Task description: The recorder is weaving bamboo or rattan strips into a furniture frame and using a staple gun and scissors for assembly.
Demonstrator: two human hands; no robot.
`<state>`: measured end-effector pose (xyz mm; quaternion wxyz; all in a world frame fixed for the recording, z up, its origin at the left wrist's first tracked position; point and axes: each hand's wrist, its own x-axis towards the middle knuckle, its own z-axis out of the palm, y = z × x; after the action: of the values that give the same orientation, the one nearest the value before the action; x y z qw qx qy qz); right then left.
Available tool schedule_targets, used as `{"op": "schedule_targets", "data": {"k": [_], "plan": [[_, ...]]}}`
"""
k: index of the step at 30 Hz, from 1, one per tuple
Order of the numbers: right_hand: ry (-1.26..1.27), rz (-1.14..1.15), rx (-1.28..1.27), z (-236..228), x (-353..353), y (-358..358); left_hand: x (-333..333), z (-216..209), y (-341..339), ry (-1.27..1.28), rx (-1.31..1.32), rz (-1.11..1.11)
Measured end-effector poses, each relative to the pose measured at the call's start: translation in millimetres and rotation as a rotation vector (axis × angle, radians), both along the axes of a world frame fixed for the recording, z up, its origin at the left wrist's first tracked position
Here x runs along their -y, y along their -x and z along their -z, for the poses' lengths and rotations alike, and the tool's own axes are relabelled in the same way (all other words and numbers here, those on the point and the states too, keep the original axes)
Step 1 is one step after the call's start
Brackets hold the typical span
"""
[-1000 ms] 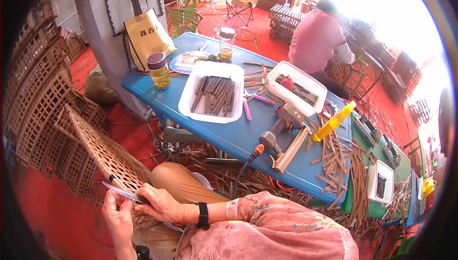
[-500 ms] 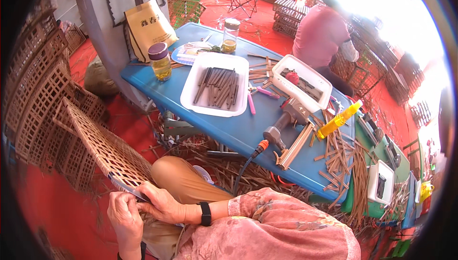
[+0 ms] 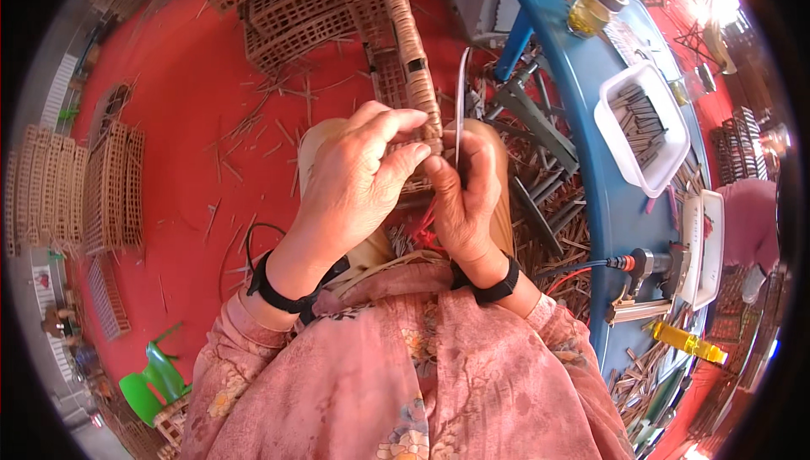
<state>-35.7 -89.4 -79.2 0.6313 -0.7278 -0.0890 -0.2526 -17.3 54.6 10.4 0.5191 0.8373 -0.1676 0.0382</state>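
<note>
A woven rattan piece with a wrapped rim (image 3: 405,46) stands over my lap and reaches away from me. My left hand (image 3: 359,169) is closed, thumb and forefinger pinching the near end of this rim from its left side. On the other side my right hand (image 3: 471,198) is closed too, its thumb against the rim's near end. A thin, pale strip (image 3: 461,105) rises in a curve from between the right hand's fingers. Both hands partly hide the rim's end, and the strip's lower end cannot be seen.
To the right stands a blue table (image 3: 603,207) with a white tray of dark sticks (image 3: 637,122), a corded power tool (image 3: 645,278) and a yellow bottle (image 3: 688,343). Woven panels (image 3: 287,17) are stacked ahead. A green chair (image 3: 153,386) is at lower left; cane scraps litter the red floor.
The view has swung left and down, so the table now lies at the right. My hands stay at the woven piece's rim, and a raised pale strip now shows by my right hand.
</note>
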Motion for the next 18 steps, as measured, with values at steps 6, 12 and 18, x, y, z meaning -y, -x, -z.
{"op": "schedule_targets", "data": {"k": [6,12,18], "plan": [[-0.020,0.012,0.057,-6,-1,1,4,7,0,-0.026,0.067,-0.032],[-0.112,-0.123,-0.211,-29,31,8,12,7,-10,-0.044,0.064,-0.060],[0.229,-0.130,-0.302,-83,79,33,19,20,-1,-0.209,0.585,-0.146]]}}
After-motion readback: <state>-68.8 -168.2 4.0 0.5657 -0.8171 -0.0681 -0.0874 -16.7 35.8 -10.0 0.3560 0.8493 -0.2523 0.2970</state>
